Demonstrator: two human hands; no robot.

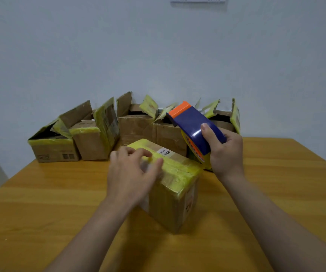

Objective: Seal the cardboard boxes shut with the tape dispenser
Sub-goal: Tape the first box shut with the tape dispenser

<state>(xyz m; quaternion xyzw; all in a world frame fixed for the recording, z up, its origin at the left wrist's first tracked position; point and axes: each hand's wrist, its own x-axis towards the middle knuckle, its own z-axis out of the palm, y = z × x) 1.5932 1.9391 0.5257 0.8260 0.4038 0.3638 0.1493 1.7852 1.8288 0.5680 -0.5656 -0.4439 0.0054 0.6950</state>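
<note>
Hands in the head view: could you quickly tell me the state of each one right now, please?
Left hand: open, resting on top of the taped box.
Right hand: closed, gripping the tape dispenser.

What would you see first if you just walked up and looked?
The blue and orange tape dispenser, gripped in the right hand, jumps out in the middle. Just below it, the left hand touches a closed box covered in yellow tape. Open boxes line the wall behind.
</note>
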